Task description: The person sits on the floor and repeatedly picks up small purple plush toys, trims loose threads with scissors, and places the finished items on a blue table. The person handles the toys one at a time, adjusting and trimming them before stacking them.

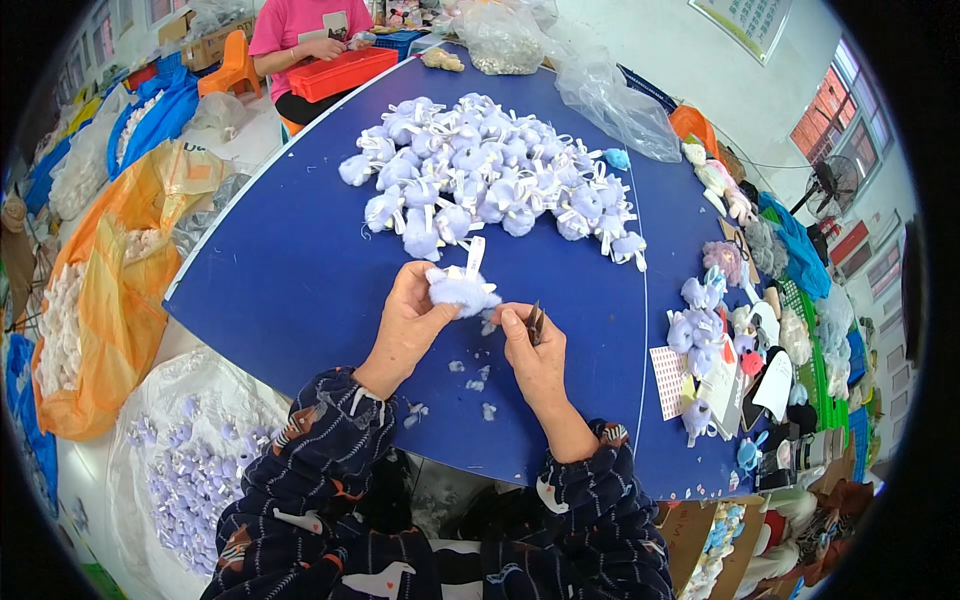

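Observation:
A small lavender plush piece (463,292) with a white ribbon tag is held above the blue table (300,270). My left hand (410,315) grips it from its left side. Close to its right edge, my right hand (530,345) is closed round small dark scissors (536,322), whose blades point up and away. Thumb and forefinger of that hand pinch near a tuft of lavender fluff (488,322). Several loose fluff bits (475,384) lie on the table below the hands. Farther back spreads a big heap of like plush pieces (490,165) with white ribbons.
At the left, a white sack (130,400) holds lavender pieces beside an orange bag (120,330). Plush toys, cards and a printed sheet (680,380) crowd the table's right side. A person in pink (305,30) sits at the far left behind a red tray (340,75).

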Tool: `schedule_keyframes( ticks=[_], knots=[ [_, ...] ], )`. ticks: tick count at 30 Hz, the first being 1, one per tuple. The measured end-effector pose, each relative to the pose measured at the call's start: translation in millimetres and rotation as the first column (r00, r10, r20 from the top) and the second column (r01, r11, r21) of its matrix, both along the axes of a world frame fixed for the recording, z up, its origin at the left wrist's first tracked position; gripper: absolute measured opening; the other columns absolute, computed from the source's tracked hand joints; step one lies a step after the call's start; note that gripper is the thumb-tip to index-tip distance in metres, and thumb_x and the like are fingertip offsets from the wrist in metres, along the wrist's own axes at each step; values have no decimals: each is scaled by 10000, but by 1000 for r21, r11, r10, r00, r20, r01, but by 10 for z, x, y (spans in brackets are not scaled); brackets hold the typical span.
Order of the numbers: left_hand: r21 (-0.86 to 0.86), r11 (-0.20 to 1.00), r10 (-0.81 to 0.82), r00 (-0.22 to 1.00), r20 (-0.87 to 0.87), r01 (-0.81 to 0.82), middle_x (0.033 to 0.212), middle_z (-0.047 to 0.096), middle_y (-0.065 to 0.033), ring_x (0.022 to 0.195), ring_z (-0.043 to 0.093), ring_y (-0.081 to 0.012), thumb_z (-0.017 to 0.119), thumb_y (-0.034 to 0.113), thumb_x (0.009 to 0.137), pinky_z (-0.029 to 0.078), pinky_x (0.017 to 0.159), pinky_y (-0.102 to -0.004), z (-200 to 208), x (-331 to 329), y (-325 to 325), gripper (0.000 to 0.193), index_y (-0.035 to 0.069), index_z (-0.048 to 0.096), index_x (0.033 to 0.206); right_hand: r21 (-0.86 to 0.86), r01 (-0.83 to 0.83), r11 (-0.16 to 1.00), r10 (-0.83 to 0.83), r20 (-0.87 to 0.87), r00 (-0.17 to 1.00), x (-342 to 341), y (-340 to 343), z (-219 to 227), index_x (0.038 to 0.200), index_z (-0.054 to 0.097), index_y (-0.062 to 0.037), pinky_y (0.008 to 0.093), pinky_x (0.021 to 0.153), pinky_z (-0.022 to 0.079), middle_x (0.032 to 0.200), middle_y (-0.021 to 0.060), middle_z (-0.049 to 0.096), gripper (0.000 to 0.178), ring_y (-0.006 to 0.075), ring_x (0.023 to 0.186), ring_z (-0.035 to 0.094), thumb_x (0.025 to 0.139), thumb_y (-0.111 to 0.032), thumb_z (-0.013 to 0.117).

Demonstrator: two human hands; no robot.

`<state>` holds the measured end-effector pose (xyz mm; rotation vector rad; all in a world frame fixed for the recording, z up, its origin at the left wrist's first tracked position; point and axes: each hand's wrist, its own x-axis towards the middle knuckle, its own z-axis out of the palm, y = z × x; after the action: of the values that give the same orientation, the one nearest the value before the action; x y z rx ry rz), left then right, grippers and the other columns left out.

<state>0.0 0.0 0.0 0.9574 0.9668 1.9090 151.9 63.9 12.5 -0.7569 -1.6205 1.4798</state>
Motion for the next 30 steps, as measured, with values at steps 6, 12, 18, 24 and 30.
schedule_keyframes(
  ticks=[6,12,18,24,30],
  knots=[
    [-18,1000,-1,1000,-9,1,1061,501,-75,977,522,-143,532,-45,797,467,794,-271,76,18,-10,338,25,401,1101,56,32,998,-34,30,999,-7,-3,27,900,609,2,178,521,348,718,-29,567,254,17,584,418,859,-246,572],
    [-60,998,-31,1000,-4,31,1051,512,-72,966,531,-143,529,-49,797,476,774,-263,22,47,11,328,31,417,1094,88,68,994,-72,42,997,9,19,53,903,606,16,190,559,363,708,-22,542,247,32,620,431,855,-224,574],
    [-61,995,-85,996,-41,82,1007,528,-66,874,554,-123,539,-46,799,483,718,-238,-40,80,3,310,31,430,1079,212,73,974,-85,51,995,5,53,45,912,599,23,193,576,383,759,6,560,220,43,641,465,838,-185,592],
    [-171,978,-142,982,-127,119,998,536,-71,847,558,-117,565,-12,801,490,682,-234,-62,172,59,350,6,417,1118,159,48,986,-60,73,996,102,111,-7,880,579,29,199,608,414,780,9,577,150,48,693,497,841,-114,562],
    [-309,951,-32,985,-170,-23,1001,570,-106,748,594,-134,531,90,855,477,624,-222,128,183,-37,320,36,434,1154,-450,-3,893,-166,-337,927,231,538,-58,824,535,-74,200,407,278,597,-39,406,103,48,449,336,845,-169,570]
  ],
)
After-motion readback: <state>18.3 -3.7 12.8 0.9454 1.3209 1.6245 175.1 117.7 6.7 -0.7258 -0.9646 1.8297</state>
